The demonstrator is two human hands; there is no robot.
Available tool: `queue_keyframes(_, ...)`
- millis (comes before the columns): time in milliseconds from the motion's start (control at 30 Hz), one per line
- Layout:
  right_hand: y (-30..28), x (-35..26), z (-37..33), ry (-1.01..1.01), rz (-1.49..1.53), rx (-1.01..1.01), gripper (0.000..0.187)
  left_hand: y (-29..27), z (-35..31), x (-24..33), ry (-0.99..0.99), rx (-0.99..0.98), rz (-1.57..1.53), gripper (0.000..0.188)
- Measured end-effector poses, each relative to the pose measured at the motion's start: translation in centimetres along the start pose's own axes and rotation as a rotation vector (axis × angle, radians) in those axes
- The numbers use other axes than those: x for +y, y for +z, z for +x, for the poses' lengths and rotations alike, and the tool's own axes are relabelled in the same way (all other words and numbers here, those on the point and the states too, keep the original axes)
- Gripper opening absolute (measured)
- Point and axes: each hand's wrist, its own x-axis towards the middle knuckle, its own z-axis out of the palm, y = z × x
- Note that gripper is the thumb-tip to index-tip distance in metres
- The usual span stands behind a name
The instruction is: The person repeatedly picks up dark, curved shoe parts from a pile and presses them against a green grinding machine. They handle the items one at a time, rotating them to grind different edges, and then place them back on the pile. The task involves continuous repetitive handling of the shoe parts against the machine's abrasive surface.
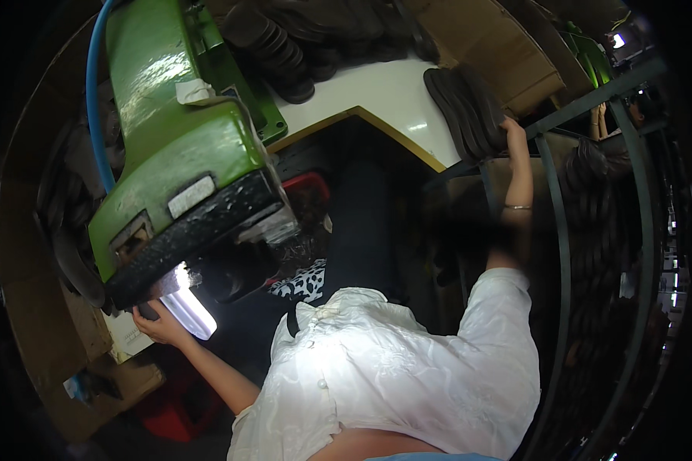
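Note:
A stack of dark, sole-shaped pieces, likely shoe soles point(461, 107), stands on edge at the right end of the white tabletop. My right hand point(514, 135) reaches out to its right edge, with the fingers closed against the outermost soles; part of them is hidden behind the stack. At the lower left, my left hand point(161, 325) is under the head of the green machine point(184, 154). Its fingers are closed round a small dark piece point(149, 310), probably the end of a sole, mostly covered by the hand and the machine. A bright lamp point(190, 310) glows beside that hand.
More dark soles point(265, 42) are heaped at the back of the white tabletop point(361, 86), which has a notched yellow edge. A cardboard box point(507, 54) stands behind. A green metal rack point(561, 223) runs along the right. A blue hose point(94, 100) hangs beside the machine.

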Motion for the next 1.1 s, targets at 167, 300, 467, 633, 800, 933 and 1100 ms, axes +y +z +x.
queue_keyframes(167, 2.1, -4.7, 1.0, -0.149, -0.883, 0.017, 0.067, 0.0, 0.2, 0.2, 0.015, -0.003, -0.02, 0.045)
queue_keyframes(300, 7.8, -8.6, -1.7, -0.119, -1.354, -0.052, 0.09, 0.7, 0.1, -1.5, 0.025, 0.01, 0.009, 0.043)
queue_keyframes(467, 11.4, -5.1, -0.2, -0.356, -1.754, 0.139, 0.095, 1.8, -0.6, -2.4, 0.012, 0.043, 0.059, 0.048)
queue_keyframes(633, 9.5, -4.1, 3.9, -0.525, -1.728, 0.19, 0.094, 0.9, -1.1, -0.6, 0.021, 0.039, 0.156, 0.052)
queue_keyframes(800, 7.7, -3.7, 6.7, -0.73, -1.609, 0.173, 0.089, -0.4, -1.3, 2.5, 0.043, 0.001, 0.239, 0.055)
queue_keyframes(933, 8.4, -5.1, 7.2, -0.493, -1.654, 0.263, 0.088, -0.3, -0.7, 2.4, 0.054, -0.019, 0.135, 0.058)
queue_keyframes(1100, 6.4, -5.2, 8.1, -0.253, -1.648, 0.24, 0.084, 0.0, -0.4, -0.7, 0.21, 0.001, -0.115, 0.051)
